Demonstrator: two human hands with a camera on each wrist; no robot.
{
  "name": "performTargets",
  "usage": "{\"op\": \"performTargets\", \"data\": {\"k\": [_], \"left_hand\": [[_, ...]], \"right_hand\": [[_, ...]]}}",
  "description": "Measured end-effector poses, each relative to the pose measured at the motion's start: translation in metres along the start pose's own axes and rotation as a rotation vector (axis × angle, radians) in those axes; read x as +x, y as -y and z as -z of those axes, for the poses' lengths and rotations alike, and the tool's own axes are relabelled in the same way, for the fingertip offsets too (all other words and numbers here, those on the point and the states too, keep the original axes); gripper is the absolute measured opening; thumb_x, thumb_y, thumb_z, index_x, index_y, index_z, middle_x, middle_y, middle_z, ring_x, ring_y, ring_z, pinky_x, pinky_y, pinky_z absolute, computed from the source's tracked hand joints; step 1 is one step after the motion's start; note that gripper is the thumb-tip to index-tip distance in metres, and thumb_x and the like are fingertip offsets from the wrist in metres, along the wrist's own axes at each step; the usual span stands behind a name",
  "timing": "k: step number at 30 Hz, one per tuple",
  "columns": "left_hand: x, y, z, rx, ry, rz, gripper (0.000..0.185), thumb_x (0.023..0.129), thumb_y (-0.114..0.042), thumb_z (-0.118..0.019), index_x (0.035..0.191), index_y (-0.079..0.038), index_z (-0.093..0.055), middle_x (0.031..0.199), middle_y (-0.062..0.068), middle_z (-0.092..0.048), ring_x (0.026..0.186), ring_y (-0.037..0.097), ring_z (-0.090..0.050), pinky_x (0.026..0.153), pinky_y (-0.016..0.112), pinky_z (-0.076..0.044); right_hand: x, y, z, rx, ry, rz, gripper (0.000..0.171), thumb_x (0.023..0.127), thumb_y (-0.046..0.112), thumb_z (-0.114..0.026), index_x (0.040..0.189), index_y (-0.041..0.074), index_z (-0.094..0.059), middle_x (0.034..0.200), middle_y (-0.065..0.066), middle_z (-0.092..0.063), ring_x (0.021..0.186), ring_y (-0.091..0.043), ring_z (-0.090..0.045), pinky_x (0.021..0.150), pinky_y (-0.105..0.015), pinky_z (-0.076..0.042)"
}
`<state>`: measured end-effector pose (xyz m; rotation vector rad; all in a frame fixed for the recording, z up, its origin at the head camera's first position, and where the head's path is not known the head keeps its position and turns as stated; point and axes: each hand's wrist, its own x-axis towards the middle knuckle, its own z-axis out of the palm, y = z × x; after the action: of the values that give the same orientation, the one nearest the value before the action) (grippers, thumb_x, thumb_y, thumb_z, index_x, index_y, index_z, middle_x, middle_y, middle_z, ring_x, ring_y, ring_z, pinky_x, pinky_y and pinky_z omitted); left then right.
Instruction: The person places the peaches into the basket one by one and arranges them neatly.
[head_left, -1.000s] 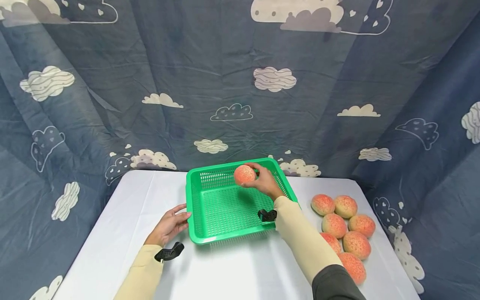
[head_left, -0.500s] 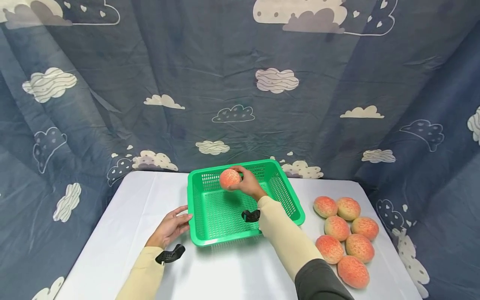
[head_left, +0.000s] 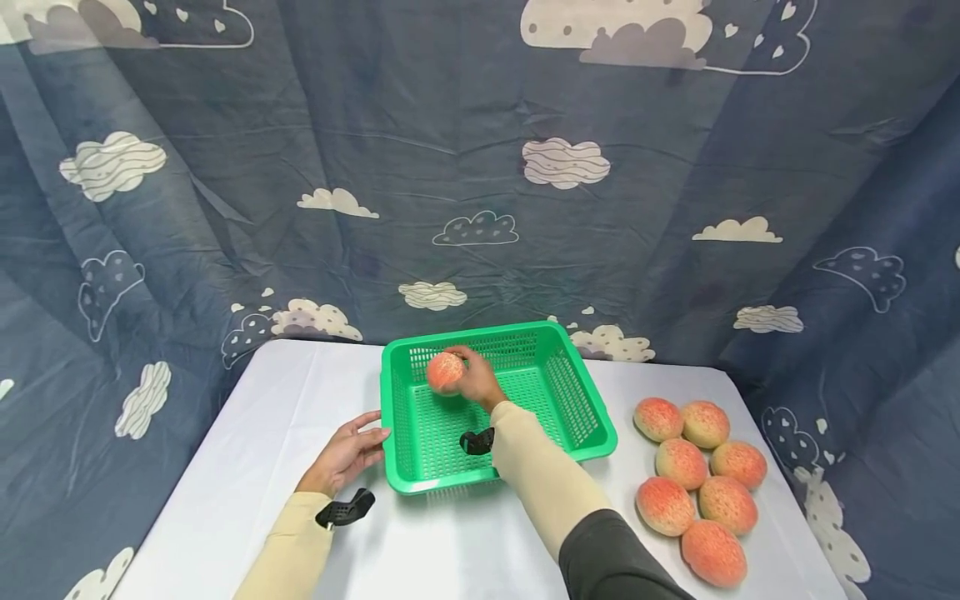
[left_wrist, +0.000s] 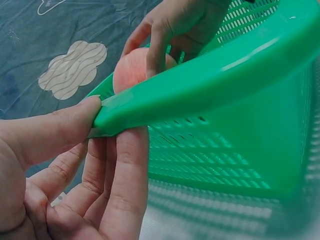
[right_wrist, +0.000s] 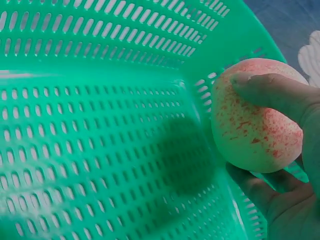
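A green plastic basket (head_left: 450, 481) with slotted walls stands on the white table. My left hand (head_left: 348, 450) pinches its left rim, thumb over the lip (left_wrist: 200, 92) and fingers underneath, as the left wrist view shows. Inside the basket, toward the far left corner, my right hand (head_left: 477, 379) holds a red-speckled peach (head_left: 446, 372) between thumb and fingers. In the right wrist view the peach (right_wrist: 250, 135) is close to the basket's end wall, and a dark shadow falls on the slotted floor beside it.
Several more peaches (head_left: 681, 463) lie grouped on the white table (head_left: 300, 400) to the right of the basket. Behind the table hangs a dark blue curtain (head_left: 465, 283) printed with clouds.
My right hand has carried the peach leftward and lower, toward the basket's far left corner. The left hand keeps its grip on the rim. The head view has shifted slightly.
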<state>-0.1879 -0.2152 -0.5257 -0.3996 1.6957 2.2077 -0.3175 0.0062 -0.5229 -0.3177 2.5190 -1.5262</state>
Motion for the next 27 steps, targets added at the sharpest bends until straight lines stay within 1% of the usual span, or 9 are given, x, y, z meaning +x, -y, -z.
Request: {"op": "performTargets", "data": {"k": [6, 12, 16, 21, 24, 27], "left_hand": [[0.002, 0.0, 0.001, -0.001, 0.0, 0.006, 0.058, 0.093, -0.002, -0.06, 0.144, 0.004, -0.032, 0.1, 0.006, -0.067, 0.086, 0.014, -0.066, 0.075, 0.028, -0.056], [0.004, -0.002, 0.0, 0.0, 0.029, 0.001, 0.057, 0.094, -0.001, -0.058, 0.144, 0.005, -0.03, 0.095, 0.003, -0.068, 0.084, 0.012, -0.066, 0.074, 0.027, -0.056], [0.001, -0.002, 0.002, -0.002, 0.037, -0.01, 0.059, 0.094, -0.002, -0.059, 0.145, 0.006, -0.029, 0.094, 0.002, -0.068, 0.083, 0.011, -0.066, 0.074, 0.027, -0.056], [0.001, -0.001, 0.002, -0.01, 0.033, -0.011, 0.059, 0.094, -0.002, -0.06, 0.144, 0.006, -0.029, 0.094, 0.003, -0.069, 0.082, 0.012, -0.067, 0.074, 0.028, -0.057], [0.001, -0.001, 0.002, -0.011, 0.033, -0.008, 0.059, 0.094, -0.001, -0.059, 0.144, 0.006, -0.03, 0.094, 0.003, -0.068, 0.082, 0.012, -0.067, 0.073, 0.028, -0.057], [0.001, 0.0, 0.001, -0.008, 0.028, -0.006, 0.058, 0.093, -0.001, -0.06, 0.143, 0.006, -0.031, 0.095, 0.004, -0.068, 0.082, 0.012, -0.067, 0.073, 0.027, -0.057]], "right_hand": [[0.001, 0.0, -0.014, -0.032, 0.01, -0.02, 0.069, 0.072, -0.005, -0.081, 0.134, 0.01, -0.054, 0.133, -0.017, -0.052, 0.119, -0.038, -0.051, 0.092, -0.052, -0.049], [0.003, -0.001, -0.025, -0.036, -0.008, -0.041, 0.07, 0.072, -0.005, -0.081, 0.135, 0.008, -0.053, 0.133, -0.018, -0.052, 0.118, -0.039, -0.052, 0.091, -0.053, -0.049], [0.004, -0.003, -0.035, -0.075, -0.024, -0.006, 0.069, 0.069, -0.004, -0.083, 0.132, 0.008, -0.055, 0.129, -0.018, -0.054, 0.116, -0.038, -0.053, 0.09, -0.052, -0.05], [0.002, -0.003, -0.045, -0.128, -0.04, 0.012, 0.069, 0.067, -0.002, -0.086, 0.129, 0.008, -0.058, 0.124, -0.017, -0.055, 0.113, -0.035, -0.054, 0.089, -0.049, -0.051], [0.001, -0.003, -0.048, -0.127, -0.037, 0.038, 0.068, 0.066, -0.001, -0.086, 0.128, 0.007, -0.058, 0.123, -0.018, -0.056, 0.111, -0.035, -0.054, 0.088, -0.049, -0.051], [0.001, -0.002, -0.05, -0.105, -0.016, 0.045, 0.067, 0.068, -0.001, -0.085, 0.128, 0.006, -0.058, 0.124, -0.019, -0.056, 0.112, -0.036, -0.054, 0.089, -0.049, -0.05]]}}
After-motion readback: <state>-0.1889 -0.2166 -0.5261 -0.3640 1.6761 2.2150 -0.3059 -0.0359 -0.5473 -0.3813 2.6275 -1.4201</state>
